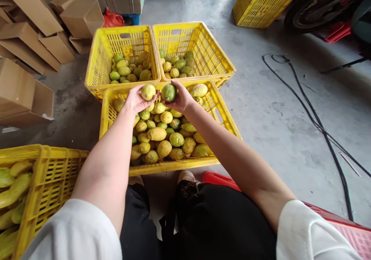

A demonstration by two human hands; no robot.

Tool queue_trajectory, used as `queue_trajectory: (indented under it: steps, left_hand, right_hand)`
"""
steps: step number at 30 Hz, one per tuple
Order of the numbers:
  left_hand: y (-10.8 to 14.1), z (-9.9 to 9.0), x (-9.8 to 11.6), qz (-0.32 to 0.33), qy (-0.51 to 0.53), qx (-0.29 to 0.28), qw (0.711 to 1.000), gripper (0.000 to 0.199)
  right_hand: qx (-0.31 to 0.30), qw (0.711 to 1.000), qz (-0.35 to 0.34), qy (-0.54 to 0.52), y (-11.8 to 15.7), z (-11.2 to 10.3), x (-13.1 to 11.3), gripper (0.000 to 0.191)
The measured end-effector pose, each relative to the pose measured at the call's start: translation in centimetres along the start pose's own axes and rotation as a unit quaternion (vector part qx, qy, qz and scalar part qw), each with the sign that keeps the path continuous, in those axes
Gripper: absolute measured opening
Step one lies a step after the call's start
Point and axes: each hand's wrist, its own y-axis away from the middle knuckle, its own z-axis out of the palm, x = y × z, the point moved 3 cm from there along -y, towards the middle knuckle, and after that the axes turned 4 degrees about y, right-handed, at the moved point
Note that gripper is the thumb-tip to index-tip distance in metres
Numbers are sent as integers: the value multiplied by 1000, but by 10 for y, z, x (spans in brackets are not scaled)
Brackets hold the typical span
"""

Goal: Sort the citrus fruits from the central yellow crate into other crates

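Observation:
My left hand (135, 100) is turned palm up, its fingers round a yellow papaya (148, 92). Close beside it, my right hand (182, 98) grips a green papaya (168, 93) with the blunt end facing me. Both hands are over the far part of the near yellow crate (176, 168). Many yellow and green papayas (157, 134) fill that crate in a loose heap. Behind it, touching side by side, stand a back left crate (123, 85) and a back right crate (222, 60), each with a lower layer of papayas.
Another yellow crate (62, 182) with long papayas stands at my left. Cardboard boxes (82, 18) are heaped at the far left. A yellow crate (265, 4) and a wheel (315, 12) are at the back right. A black cable (319, 124) lies across the floor.

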Motion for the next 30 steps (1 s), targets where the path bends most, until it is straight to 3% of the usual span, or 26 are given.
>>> queue_trajectory:
  steps: [4, 10, 16, 25, 30]
  left_hand:
    - [-2, 1, 1, -22, -9, 4, 1000, 35]
    - [-13, -7, 4, 33, -46, 46, 997, 43]
    - [-7, -6, 3, 13, 19, -22, 1000, 49]
    - [4, 4, -1, -29, -38, -46, 998, 34]
    - [-2, 2, 2, -28, -23, -23, 999, 41]
  right_hand:
    - [-6, 1000, 4, 22, 2, -7, 4, 22]
    - [-83, 994, -46, 47, 7, -10, -10, 17]
    - [-104, 991, -56, 61, 12, -8, -9, 22]
    - [-44, 999, -16, 8, 1, -17, 3, 28]
    - [-80, 996, -42, 4, -1, -25, 0, 21]
